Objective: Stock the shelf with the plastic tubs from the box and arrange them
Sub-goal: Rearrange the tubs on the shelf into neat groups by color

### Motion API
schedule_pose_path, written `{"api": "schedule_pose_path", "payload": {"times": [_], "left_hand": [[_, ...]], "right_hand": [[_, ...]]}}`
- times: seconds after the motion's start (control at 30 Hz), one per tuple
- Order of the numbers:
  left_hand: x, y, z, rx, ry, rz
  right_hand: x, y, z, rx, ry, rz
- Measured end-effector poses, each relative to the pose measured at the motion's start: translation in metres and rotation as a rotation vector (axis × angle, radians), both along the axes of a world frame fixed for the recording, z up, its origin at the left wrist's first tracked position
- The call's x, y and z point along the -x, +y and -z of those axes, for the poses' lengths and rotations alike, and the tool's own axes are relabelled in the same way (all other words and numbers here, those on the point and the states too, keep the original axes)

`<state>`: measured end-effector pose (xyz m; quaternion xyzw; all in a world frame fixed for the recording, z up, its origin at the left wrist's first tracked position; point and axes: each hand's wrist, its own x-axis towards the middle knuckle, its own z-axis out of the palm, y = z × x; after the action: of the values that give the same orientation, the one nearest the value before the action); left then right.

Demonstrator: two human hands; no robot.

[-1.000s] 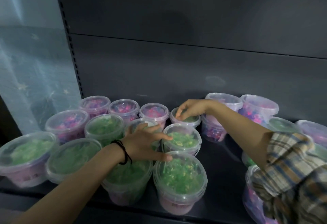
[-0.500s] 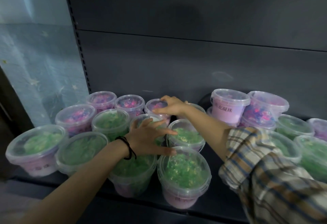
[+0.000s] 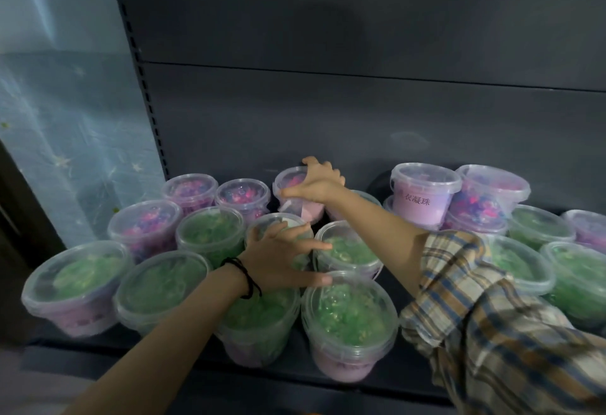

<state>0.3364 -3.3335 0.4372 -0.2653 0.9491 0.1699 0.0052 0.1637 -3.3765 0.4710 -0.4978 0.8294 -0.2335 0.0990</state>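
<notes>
Several clear-lidded plastic tubs stand in rows on a dark shelf [image 3: 170,354], pink ones at the back and green ones in front. My right hand [image 3: 316,183] reaches to the back row and grips a pink tub [image 3: 310,213] by its rim; the tub is tilted and raised above its neighbours. My left hand [image 3: 278,257] rests with spread fingers on the lid of a green tub [image 3: 283,221] in the middle row. Its thumb touches the rim of the front green tub [image 3: 349,319].
To the right, two pink tubs [image 3: 424,193] [image 3: 492,193] are stacked on others, with green tubs [image 3: 541,226] in front of them. The grey back panel [image 3: 360,113] closes the shelf behind. A slotted upright [image 3: 144,93] and a pale blue panel [image 3: 65,126] bound the left side.
My right hand left the green tub at the back, moved left to the pink tub and gripped and tilted it. My left hand stayed on the green lids.
</notes>
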Motion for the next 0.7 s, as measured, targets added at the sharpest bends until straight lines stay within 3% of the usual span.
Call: {"api": "schedule_pose_path", "payload": {"times": [0.13,0.27,0.37,0.47,0.57,0.7], "left_hand": [[0.001,-0.003,0.006,0.042,0.007,0.013],[-0.003,0.0,0.004,-0.04,0.019,-0.019],[-0.005,0.008,0.0,0.035,0.086,-0.002],[-0.003,0.03,-0.005,0.153,0.174,0.067],[-0.002,0.061,-0.01,0.148,0.284,0.133],[0.0,0.092,-0.007,0.237,0.208,0.174]], "right_hand": [[0.002,0.027,-0.023,0.18,-0.086,-0.008],[0.007,0.086,-0.052,0.331,-0.16,-0.005],[0.016,0.147,-0.071,0.405,-0.253,0.027],[0.029,0.201,-0.07,0.367,-0.228,0.095],[0.039,0.234,-0.054,0.297,-0.196,0.191],[0.051,0.241,-0.017,0.221,-0.122,0.284]]}}
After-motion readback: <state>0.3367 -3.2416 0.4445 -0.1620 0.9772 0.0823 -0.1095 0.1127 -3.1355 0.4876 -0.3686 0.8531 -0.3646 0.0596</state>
